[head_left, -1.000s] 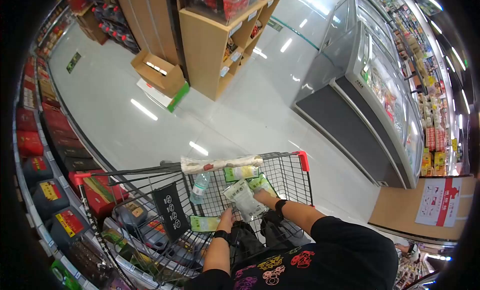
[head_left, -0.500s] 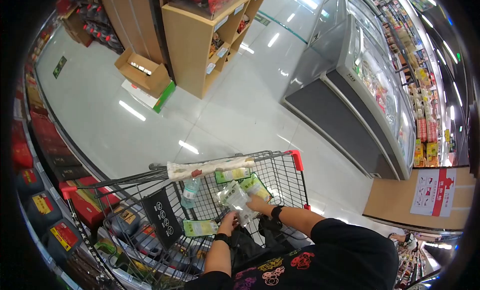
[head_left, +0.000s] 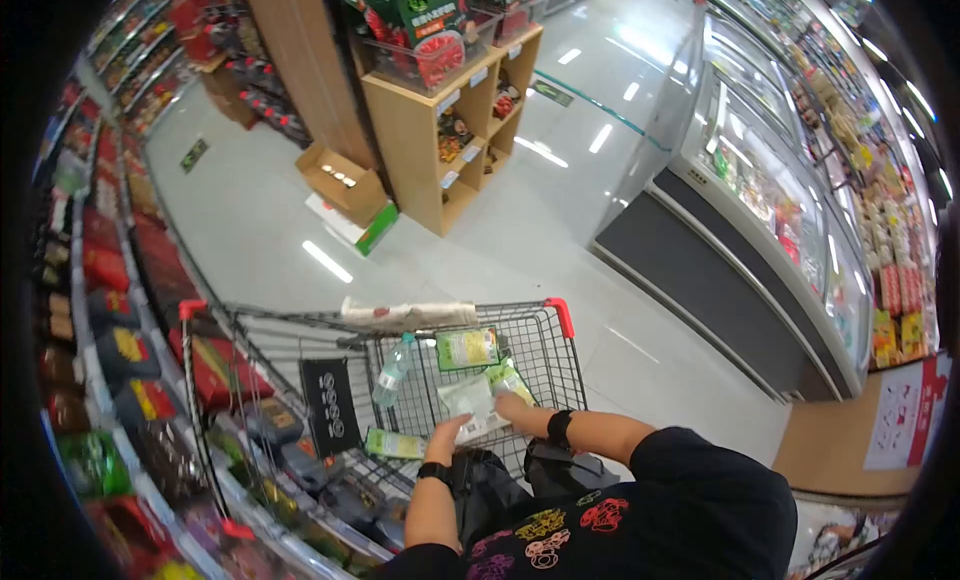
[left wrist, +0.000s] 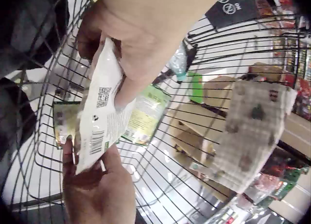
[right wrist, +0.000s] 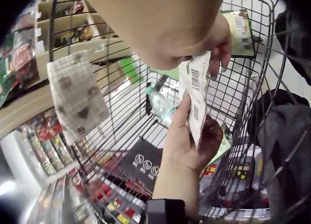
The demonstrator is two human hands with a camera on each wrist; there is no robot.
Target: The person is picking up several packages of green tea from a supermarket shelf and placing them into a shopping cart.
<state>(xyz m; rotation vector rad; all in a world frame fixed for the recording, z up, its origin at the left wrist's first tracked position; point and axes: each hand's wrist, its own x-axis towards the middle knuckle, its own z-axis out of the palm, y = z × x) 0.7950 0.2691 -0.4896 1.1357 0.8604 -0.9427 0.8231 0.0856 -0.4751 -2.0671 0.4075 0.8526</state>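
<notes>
Both hands hold a white packet (head_left: 468, 402) over the shopping cart's basket. My left hand (head_left: 446, 438) grips one end, with its thumb pressed on the face that carries a barcode (left wrist: 97, 141) and its fingers behind. At the other end my right hand (head_left: 513, 408) holds the packet between thumb and fingers. The right wrist view shows the packet (right wrist: 195, 95) nearly edge-on between the hands. Below lie a green-and-yellow packet (head_left: 467, 349), another green packet (head_left: 508, 377) by the right hand, and a third (head_left: 396, 444) to the left.
A clear bottle (head_left: 394, 371) with a teal cap lies in the wire cart (head_left: 560, 360). Patterned cloth (head_left: 410, 315) hangs over its far rim. Shelves of jugs (head_left: 130, 350) line the left, a wooden shelf (head_left: 410, 160) stands ahead, and a freezer (head_left: 720, 280) is to the right.
The head view has shifted, showing more of the wooden shelf's top. The white packet has turned in my hands, from a face with green lettering to a plainer white face with a barcode.
</notes>
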